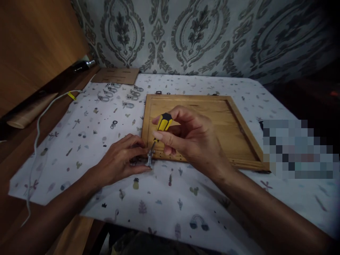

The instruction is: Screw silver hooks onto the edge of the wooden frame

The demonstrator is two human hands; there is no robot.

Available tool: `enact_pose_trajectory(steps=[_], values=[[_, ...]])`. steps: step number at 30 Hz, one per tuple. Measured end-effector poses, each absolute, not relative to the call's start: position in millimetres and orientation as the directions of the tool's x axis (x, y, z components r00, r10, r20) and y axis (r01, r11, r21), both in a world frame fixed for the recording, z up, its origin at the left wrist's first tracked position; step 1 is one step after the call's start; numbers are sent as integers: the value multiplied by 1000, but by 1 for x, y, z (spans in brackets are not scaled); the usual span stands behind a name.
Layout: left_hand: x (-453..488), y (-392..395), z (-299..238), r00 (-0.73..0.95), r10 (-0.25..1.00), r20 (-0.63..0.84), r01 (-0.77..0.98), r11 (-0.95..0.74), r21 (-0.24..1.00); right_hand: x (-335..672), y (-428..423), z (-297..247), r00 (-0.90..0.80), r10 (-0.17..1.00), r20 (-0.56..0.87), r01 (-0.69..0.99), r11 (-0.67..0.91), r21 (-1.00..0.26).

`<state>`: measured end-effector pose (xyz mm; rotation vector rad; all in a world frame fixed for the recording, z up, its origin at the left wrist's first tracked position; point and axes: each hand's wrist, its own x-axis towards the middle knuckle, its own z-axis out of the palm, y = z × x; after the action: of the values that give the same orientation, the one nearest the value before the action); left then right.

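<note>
My right hand (193, 138) grips a small yellow and black screwdriver (164, 124) between thumb and fingers, its shaft angled down and to the left. The tip meets a small silver metal hinge (149, 160) at the near left corner of a framed wooden panel (212, 122). Thumb and fingers of my left hand (115, 159) close around the hinge, steadying it against the corner. Small dark holes dot the panel's near edge. Whether a screw sits under the tip is too small to tell.
Several similar metal hinges (128, 105) lie on the patterned tablecloth (143, 191) at the back left, near a flat piece of cardboard (115, 75). One small metal piece (114, 124) lies closer. A white cable (38, 131) runs along the left. A blurred-out item (300, 150) is at right.
</note>
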<state>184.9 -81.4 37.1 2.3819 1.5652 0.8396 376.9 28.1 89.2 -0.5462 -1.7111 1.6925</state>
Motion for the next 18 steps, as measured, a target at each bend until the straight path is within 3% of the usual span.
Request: enact_pose_trajectory(steps=[10, 18], values=[[184, -81, 37, 285, 892, 351, 789, -426, 443, 379, 35, 90, -786, 577, 222, -219, 76, -973], [183, -81, 35, 288, 890, 353, 782, -431, 450, 376, 34, 88, -740, 640, 207, -242, 34, -970]])
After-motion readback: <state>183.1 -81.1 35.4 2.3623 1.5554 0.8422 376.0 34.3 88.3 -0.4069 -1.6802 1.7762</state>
